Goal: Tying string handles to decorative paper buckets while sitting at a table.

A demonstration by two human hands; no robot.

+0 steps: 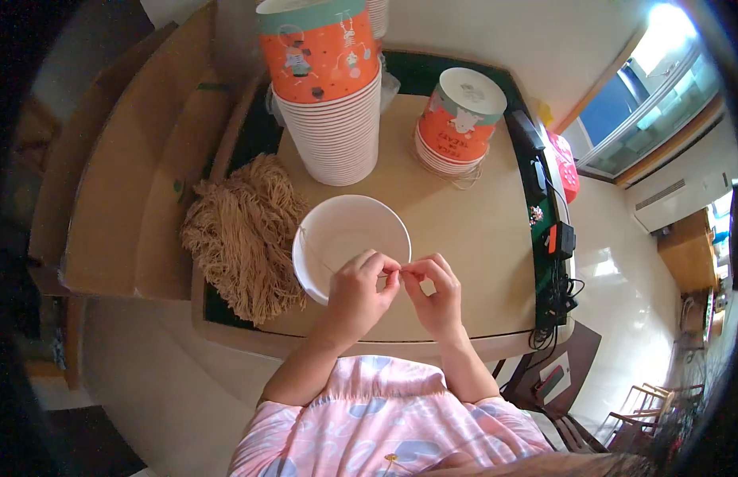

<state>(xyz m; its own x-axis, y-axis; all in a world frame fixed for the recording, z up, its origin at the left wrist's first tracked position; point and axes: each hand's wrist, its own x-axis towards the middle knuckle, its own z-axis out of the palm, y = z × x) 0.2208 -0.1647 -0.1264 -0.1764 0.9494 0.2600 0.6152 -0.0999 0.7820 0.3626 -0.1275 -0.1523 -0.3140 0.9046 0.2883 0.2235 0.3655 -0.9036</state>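
A white paper bucket (pixel 349 216) stands mouth up near the front of the table, with a thin tan string (pixel 315 248) running from its left rim across the opening. My left hand (pixel 364 290) pinches that string at the bucket's near right rim. Fingertip to fingertip with it, my right hand (pixel 434 292) is closed in a pinch at the same spot; the bit between the fingers is tiny, seemingly the string's end. Left of the bucket lies a big heap of tan strings (pixel 246 234).
Behind the bucket rises a tall stack of paper buckets (pixel 329 119), orange and green on top. A shorter upside-down stack (pixel 462 119) stands at the back right, string around its base. Cardboard (pixel 130 175) flanks the left side; black cables and adapters (pixel 561 238) line the right edge.
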